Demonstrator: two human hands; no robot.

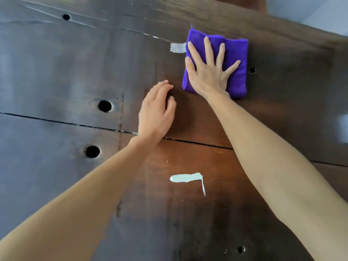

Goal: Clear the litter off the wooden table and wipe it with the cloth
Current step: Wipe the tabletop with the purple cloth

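Purple cloth [233, 59] under flat right hand [209, 72]; left hand [156, 113] hovers loose.

The light is soft and cool, and it makes a wide grey-blue glare on the left part of the wooden table [56, 72], where the wood looks washed out. The middle and right of the table show a warm brown colour, with a soft shadow under the left hand [156, 112]. The wide lens bends the plank lines, and the picture is slightly soft, more at the edges.
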